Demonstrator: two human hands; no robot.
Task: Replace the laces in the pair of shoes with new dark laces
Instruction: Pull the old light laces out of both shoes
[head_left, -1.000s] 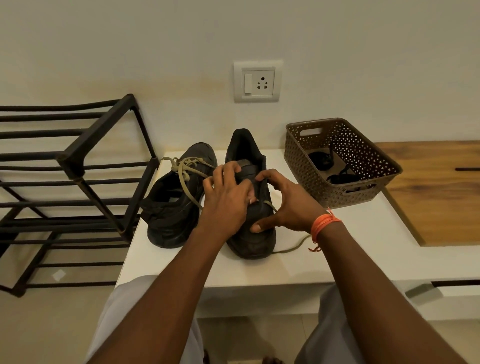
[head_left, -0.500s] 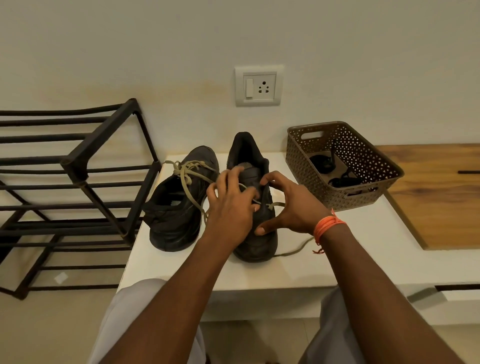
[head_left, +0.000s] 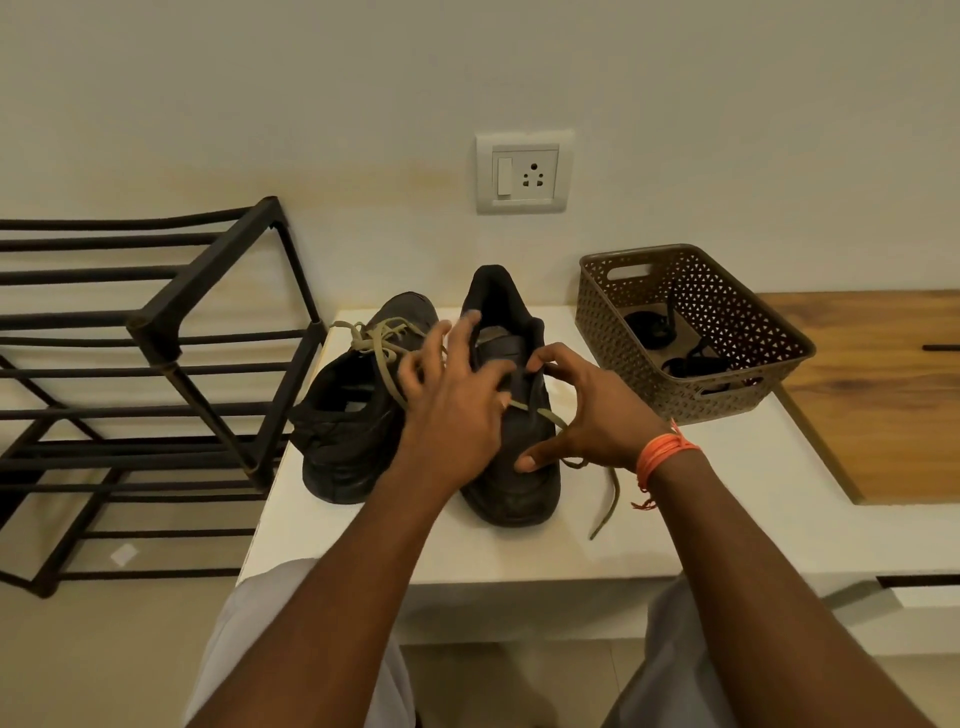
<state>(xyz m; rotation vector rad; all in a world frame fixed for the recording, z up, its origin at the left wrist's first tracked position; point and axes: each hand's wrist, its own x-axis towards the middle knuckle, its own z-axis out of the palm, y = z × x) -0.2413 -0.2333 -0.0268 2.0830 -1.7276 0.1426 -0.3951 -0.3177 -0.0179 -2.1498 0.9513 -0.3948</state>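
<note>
A black metal shoe rack (head_left: 156, 332) is seen left of the white tabletop (head_left: 727, 519). A wall socket with switch (head_left: 524, 174) is mounted above. A wooden panel (head_left: 883, 395) is set at right.

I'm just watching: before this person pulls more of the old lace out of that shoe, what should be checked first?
1. Right-side black shoe sits flat on the white table: ok.
2. Right hand steadies that shoe, thumb on its toe: ok.
3. Left hand has a firm hold of the old tan lace: cannot tell, fingers spread.
4. Loose lace end lies free on the table, unsnagged: ok.
5. New dark laces within reach in the brown perforated plastic basket: ok.
</note>
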